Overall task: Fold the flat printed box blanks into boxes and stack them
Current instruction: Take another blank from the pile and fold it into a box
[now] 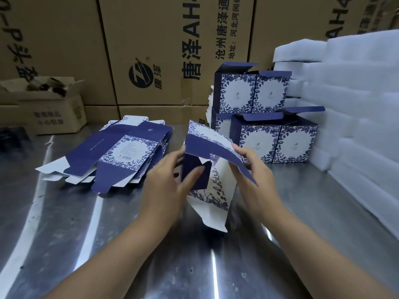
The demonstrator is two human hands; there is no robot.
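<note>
A half-opened blue and white printed box blank [207,147] is held up over the steel table between both hands. My left hand [170,180] grips its left side, thumb on a dark blue inner flap. My right hand [254,167] pinches the blue flap on its right edge. A white flap hangs down toward the table. A pile of flat blanks [121,152] lies to the left. Several folded boxes [278,141] stand stacked in two tiers at the back right, their top flaps open.
Slabs of white foam [356,108] are piled along the right side. Large brown cartons [151,50] form a wall behind. A small open carton [49,104] sits at the back left. The shiny steel table [108,244] spreads out in front.
</note>
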